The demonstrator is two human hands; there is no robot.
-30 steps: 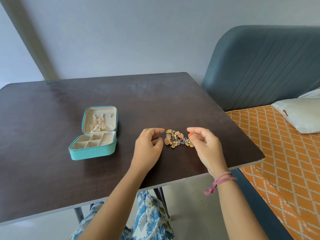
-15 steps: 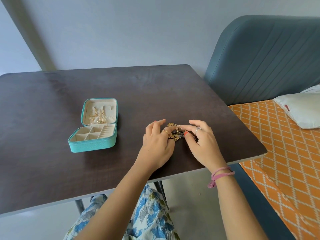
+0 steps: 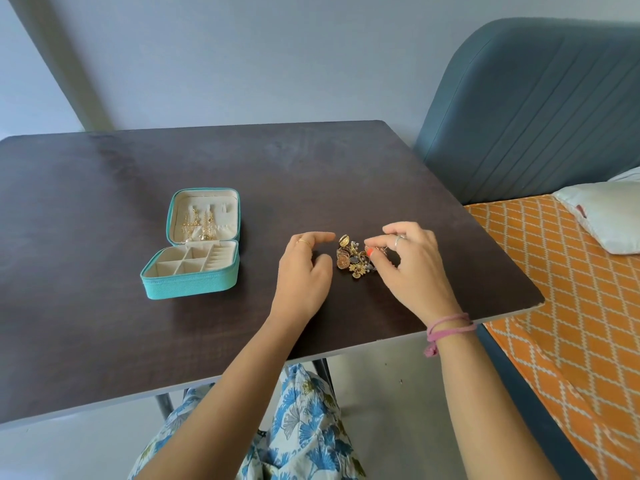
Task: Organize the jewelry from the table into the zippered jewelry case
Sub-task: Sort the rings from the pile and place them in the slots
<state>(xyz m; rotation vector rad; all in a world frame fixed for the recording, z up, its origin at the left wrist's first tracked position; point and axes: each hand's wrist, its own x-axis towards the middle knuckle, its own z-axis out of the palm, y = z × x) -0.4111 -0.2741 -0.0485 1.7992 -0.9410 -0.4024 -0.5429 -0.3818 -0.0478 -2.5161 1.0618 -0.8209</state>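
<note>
The jewelry case (image 3: 194,285) near the table's left edge is teal outside and cream inside, on a dark brown table (image 3: 104,188). The jewelry pile (image 3: 353,258) is gold with grey-blue beads. Beyond the right edge, an orange bedsheet (image 3: 561,289) carries a white lattice pattern, and the headboard (image 3: 540,105) is slate blue.

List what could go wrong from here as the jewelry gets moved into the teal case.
1. The jewelry pile looks tangled; the right hand pinching a piece at its edge may drag neighbours along and drop them on the table.
2. The jewelry case sits well to the left of the pile, so small pieces could slip out during the carry.
3. Necklaces already hang in the open lid; bumping it may tangle them.
</note>
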